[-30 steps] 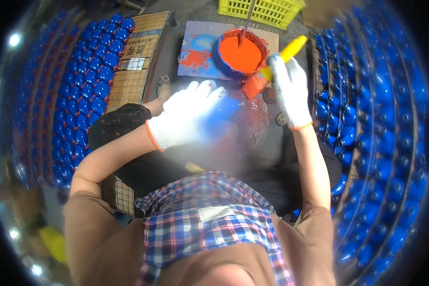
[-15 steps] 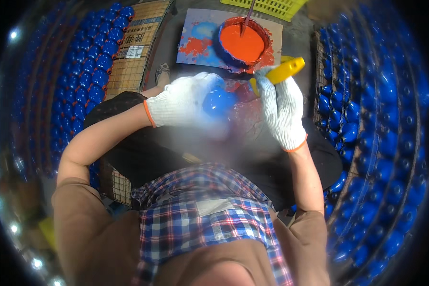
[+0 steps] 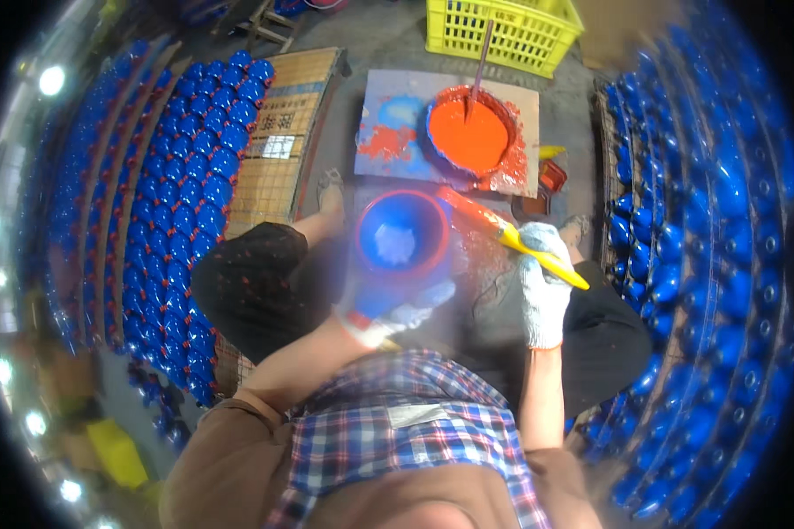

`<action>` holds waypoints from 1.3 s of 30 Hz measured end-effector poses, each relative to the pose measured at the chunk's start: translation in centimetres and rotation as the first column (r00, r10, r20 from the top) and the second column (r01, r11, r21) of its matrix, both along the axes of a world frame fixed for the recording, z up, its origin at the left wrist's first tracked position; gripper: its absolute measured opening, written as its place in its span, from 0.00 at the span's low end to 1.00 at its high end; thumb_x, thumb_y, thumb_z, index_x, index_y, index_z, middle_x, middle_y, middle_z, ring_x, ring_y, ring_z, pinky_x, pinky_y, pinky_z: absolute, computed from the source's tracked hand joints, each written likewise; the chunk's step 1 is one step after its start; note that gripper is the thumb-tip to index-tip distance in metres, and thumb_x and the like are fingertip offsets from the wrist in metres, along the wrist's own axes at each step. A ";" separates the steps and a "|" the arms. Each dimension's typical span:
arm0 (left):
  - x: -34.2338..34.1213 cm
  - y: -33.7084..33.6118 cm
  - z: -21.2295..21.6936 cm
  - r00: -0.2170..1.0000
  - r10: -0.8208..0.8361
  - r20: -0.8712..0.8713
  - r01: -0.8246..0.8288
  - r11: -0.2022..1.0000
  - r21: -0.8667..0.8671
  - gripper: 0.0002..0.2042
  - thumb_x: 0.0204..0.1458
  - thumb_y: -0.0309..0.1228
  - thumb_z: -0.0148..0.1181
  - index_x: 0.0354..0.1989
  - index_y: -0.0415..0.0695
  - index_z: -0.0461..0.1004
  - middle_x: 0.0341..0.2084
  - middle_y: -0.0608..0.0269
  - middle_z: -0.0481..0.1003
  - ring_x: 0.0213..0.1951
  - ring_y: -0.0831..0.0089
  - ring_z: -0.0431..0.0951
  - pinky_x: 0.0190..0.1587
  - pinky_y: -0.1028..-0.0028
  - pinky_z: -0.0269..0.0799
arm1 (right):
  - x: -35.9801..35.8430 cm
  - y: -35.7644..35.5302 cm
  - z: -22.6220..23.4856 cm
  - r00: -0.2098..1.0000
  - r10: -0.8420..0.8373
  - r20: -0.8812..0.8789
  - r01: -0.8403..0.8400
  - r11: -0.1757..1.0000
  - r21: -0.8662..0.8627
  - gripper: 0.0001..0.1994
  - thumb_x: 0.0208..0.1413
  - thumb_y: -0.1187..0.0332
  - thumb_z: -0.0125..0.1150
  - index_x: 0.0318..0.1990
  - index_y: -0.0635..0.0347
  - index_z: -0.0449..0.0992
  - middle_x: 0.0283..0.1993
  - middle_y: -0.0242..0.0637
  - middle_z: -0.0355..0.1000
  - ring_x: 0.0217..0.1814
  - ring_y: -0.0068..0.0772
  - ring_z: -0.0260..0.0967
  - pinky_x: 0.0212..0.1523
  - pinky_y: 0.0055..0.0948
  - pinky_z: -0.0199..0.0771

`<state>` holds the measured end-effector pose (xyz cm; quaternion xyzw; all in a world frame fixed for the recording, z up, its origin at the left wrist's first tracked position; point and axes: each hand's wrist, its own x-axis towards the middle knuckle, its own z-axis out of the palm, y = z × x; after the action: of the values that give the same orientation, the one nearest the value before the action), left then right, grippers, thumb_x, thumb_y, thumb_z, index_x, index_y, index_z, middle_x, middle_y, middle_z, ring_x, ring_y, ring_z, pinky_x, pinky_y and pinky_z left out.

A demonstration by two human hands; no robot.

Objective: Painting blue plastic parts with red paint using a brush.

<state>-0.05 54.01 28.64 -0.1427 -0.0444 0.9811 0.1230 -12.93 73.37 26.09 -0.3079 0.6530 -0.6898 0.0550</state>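
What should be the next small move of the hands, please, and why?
Probably the left hand should turn the blue bowl slightly, while the right hand steadies the brush at its rim. The bowl's opening faces up, its rim is red, and the paint-covered bristles lie at or very near that rim; actual contact is unclear.

Left fingers (image 3: 425,302) holding red-rimmed blue bowl (image 3: 423,231), right fingers (image 3: 538,236) around yellow-handled brush (image 3: 505,232)
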 end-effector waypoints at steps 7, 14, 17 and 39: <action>-2.0 0.9 -2.8 0.829 -0.037 -0.558 0.286 0.886 0.365 0.23 0.60 0.41 0.44 0.59 0.41 0.61 0.31 0.57 0.66 0.20 0.72 0.64 0.14 0.74 0.62 | 1.1 -0.7 -2.1 0.950 -0.018 0.313 0.065 0.988 -0.141 0.19 0.56 0.66 0.62 0.53 0.63 0.68 0.48 0.36 0.70 0.45 0.28 0.70 0.47 0.25 0.71; -4.1 -4.2 1.2 0.940 -0.238 -0.244 -0.145 0.369 -0.918 0.31 0.53 0.45 0.59 0.61 0.44 0.58 0.55 0.54 0.66 0.57 0.60 0.67 0.59 0.60 0.65 | 1.8 2.1 0.0 0.942 -0.161 0.296 0.214 0.964 -0.158 0.12 0.54 0.72 0.60 0.46 0.65 0.72 0.44 0.36 0.70 0.41 0.27 0.70 0.43 0.24 0.70; -1.8 -6.1 1.3 0.876 -0.374 -0.305 -0.407 -0.233 -0.883 0.58 0.15 0.44 0.83 0.63 0.45 0.54 0.55 0.57 0.65 0.57 0.62 0.67 0.60 0.61 0.62 | 2.1 3.2 -0.3 0.944 -0.187 0.273 0.243 0.952 -0.188 0.14 0.54 0.73 0.60 0.48 0.65 0.71 0.46 0.38 0.69 0.42 0.29 0.70 0.45 0.27 0.72; -1.3 -4.0 2.3 0.897 -0.274 -0.346 -0.440 -0.601 -0.667 0.48 0.22 0.40 0.79 0.57 0.43 0.58 0.51 0.54 0.68 0.52 0.63 0.71 0.55 0.63 0.68 | 3.3 -0.2 7.6 0.904 -0.293 0.313 0.322 0.946 -0.045 0.11 0.57 0.75 0.55 0.48 0.66 0.71 0.38 0.34 0.71 0.33 0.19 0.68 0.35 0.18 0.70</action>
<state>-1.34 49.97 30.97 0.0355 0.8639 0.4723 -0.1712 -9.60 73.20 33.71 -0.0943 0.6434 -0.7592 0.0296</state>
